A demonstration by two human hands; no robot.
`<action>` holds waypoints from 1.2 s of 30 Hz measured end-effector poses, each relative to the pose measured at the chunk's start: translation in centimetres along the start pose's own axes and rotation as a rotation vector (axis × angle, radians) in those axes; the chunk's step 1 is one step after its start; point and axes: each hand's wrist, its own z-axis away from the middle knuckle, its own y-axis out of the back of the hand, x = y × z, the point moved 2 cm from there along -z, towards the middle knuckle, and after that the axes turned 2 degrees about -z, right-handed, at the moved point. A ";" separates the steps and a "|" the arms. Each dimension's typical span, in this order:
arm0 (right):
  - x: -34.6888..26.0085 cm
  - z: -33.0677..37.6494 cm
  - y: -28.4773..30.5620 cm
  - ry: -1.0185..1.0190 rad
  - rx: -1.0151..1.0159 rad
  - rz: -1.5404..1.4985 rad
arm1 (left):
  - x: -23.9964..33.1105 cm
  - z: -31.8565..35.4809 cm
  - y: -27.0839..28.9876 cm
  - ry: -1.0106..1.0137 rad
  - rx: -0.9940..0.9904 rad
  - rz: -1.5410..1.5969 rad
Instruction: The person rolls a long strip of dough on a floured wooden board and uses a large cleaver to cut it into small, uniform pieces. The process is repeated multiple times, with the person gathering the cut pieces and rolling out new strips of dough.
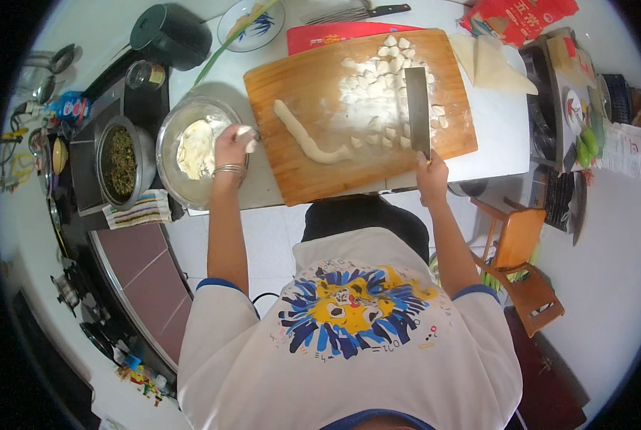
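Observation:
My right hand (433,179) is closed round the handle of a cleaver (418,107), whose broad blade lies over the right part of a wooden cutting board (263,93). Beside the blade are several small cut dough pieces (382,67), dusted with flour. A long dough rope (302,137) stretches across the board's left side, slightly bent. My left hand (232,149) is at the right rim of a metal bowl (168,175) holding pale dough (195,149). Its fingers are curled and whitened; I cannot make out what they hold.
Left of the bowl stands a metal pot (145,154) of chopped green filling, with a striped cloth (140,210) in front. Behind are a plate (227,21) with a green stalk across it, a black container (170,36) and a knife (388,10). A wooden chair (519,240) stands at right.

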 end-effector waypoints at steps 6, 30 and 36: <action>3.6 0.0 1.6 -0.095 0.049 -0.116 | 2.7 0.4 -15.4 -0.206 -0.330 -0.463; 7.2 -1.5 4.6 -0.220 0.007 -0.254 | 2.7 -1.6 -20.3 0.157 -0.455 0.029; 2.5 -3.0 2.1 -0.156 -0.083 -0.159 | 1.2 -0.6 -1.7 0.238 0.061 0.384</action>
